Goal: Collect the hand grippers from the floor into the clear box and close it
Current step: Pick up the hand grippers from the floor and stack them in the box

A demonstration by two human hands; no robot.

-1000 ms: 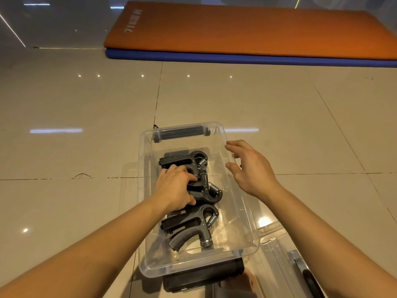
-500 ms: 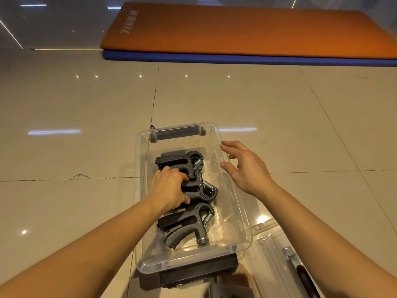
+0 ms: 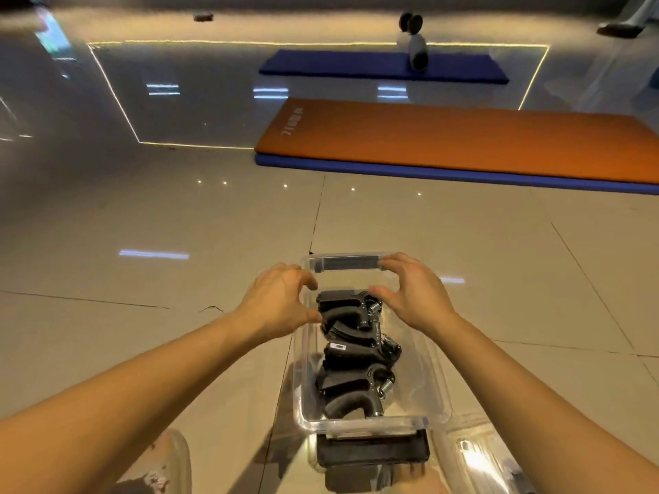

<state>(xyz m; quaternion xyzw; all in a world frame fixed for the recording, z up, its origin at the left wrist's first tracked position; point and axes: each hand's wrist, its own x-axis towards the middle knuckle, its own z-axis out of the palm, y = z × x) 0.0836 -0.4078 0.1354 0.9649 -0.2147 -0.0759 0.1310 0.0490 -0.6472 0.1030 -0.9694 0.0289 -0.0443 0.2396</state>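
The clear box (image 3: 433,383) stands on the tiled floor in front of me, without its lid. Several black hand grippers (image 3: 351,354) with metal springs lie stacked along its middle. My left hand (image 3: 280,303) curls over the far-left rim of the box, thumb toward the inside. At the far-right corner my right hand (image 3: 415,297) holds the rim, its fingertips beside the far black latch (image 3: 349,262) and its thumb inside the wall. The near black latch (image 3: 372,451) hangs open at the front.
The clear lid (image 3: 481,461) lies on the floor at the box's near right. My shoe (image 3: 167,465) shows at the bottom left. Farther off lie an orange mat (image 3: 445,144) on a blue one and another blue mat (image 3: 385,67) with a roller (image 3: 415,44).
My left hand has come off the grippers and out to the far-left rim. My right hand has moved to the far-right corner. The view has tilted up.
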